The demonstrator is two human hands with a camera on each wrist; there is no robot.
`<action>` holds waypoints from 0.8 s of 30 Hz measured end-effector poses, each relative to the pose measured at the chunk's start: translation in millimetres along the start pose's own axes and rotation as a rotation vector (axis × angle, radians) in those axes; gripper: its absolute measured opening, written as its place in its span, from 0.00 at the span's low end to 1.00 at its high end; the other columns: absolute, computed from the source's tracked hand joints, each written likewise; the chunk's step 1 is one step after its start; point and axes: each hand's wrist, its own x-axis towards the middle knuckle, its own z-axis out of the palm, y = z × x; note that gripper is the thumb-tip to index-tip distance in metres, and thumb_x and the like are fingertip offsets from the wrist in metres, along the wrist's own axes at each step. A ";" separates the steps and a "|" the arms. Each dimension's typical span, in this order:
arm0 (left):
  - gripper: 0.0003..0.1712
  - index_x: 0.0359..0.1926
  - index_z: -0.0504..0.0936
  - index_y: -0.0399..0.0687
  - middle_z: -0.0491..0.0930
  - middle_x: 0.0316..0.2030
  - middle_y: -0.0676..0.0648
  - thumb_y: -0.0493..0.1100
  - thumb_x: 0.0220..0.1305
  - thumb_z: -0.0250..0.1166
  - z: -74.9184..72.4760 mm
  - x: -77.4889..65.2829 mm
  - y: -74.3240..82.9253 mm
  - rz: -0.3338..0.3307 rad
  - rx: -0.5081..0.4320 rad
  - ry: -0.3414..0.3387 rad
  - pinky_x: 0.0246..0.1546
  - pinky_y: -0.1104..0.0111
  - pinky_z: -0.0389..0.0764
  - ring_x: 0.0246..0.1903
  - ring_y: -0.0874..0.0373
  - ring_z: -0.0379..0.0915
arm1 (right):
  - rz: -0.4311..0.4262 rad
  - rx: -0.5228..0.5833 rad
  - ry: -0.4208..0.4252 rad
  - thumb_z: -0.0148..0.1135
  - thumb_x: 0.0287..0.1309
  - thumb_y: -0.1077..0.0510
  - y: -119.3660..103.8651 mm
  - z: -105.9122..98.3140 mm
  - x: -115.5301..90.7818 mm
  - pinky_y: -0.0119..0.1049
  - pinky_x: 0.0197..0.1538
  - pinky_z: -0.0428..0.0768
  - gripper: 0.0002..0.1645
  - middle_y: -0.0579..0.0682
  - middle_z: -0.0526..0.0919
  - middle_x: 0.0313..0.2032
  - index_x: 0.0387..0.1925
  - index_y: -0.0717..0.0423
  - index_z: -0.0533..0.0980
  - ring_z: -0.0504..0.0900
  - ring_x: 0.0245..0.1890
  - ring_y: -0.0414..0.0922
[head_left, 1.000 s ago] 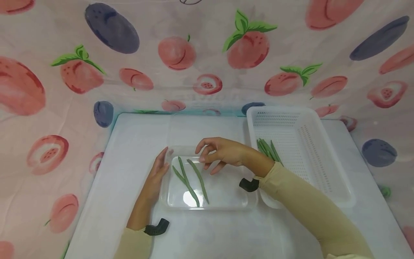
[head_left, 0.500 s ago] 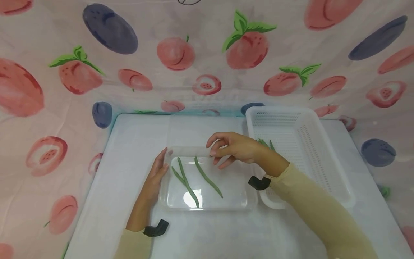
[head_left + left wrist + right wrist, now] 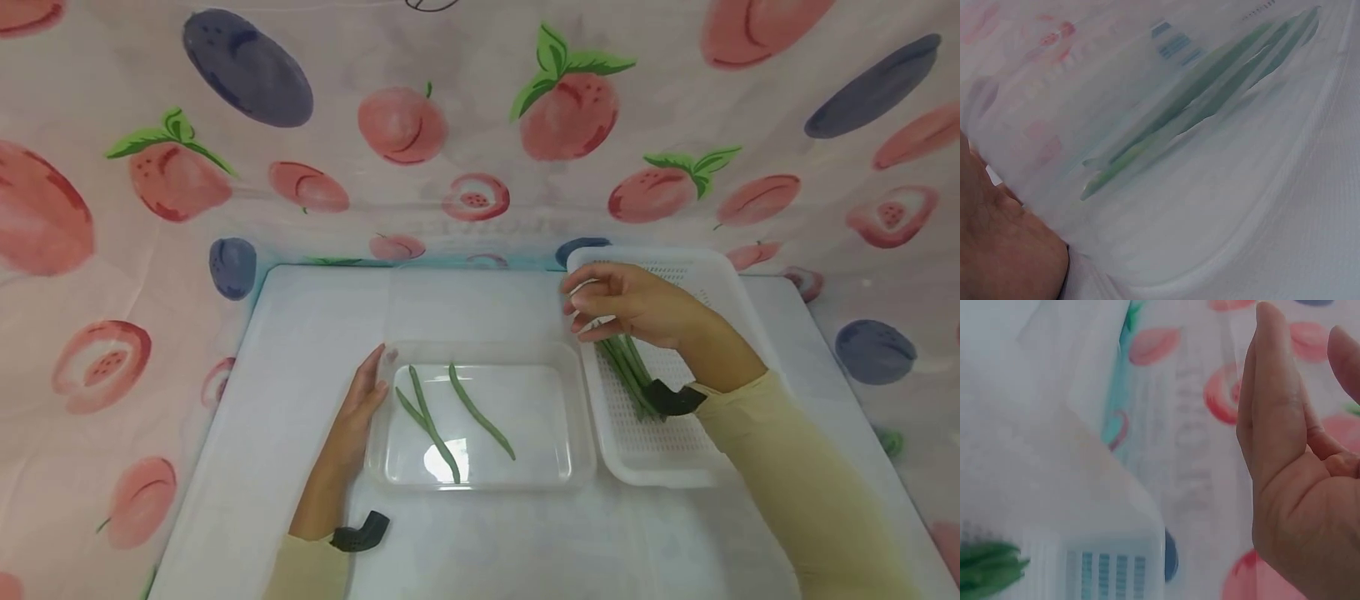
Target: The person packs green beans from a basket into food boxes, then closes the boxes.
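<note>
Fingers extended, the left hand (image 3: 360, 406) rests against the nine o'clock side of a clear, rectangular plastic box (image 3: 536, 396) holding three slender green beans (image 3: 480, 416). The right hand (image 3: 633, 306), loosely curved around nothing visible, hovers at eleven o'clock over a white, perforated plastic basket (image 3: 678, 454), a green bean bunch (image 3: 628, 372) at its nine o'clock.

The clear, shallow plastic box (image 3: 536, 417) sits upright and uncovered, the left hand (image 3: 365, 400) resting against its side. In it I see two slim green beans (image 3: 428, 421) touching in a Y, and a curved bean (image 3: 477, 414) apart. Just beside, under the right hand (image 3: 633, 307), the white slotted basket (image 3: 667, 460) holds a bean bunch (image 3: 628, 375), seemingly bundled lengthwise, though partly hidden.
</note>
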 end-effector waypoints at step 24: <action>0.32 0.80 0.51 0.72 0.47 0.81 0.61 0.54 0.81 0.46 -2.0 0.9 -1.2 0.010 -0.008 -0.006 0.79 0.40 0.38 0.82 0.57 0.31 | 0.238 -0.075 0.204 0.57 0.75 0.56 74.5 -95.0 -38.0 0.37 0.55 0.85 0.27 0.47 0.85 0.51 0.66 0.67 0.64 0.86 0.52 0.45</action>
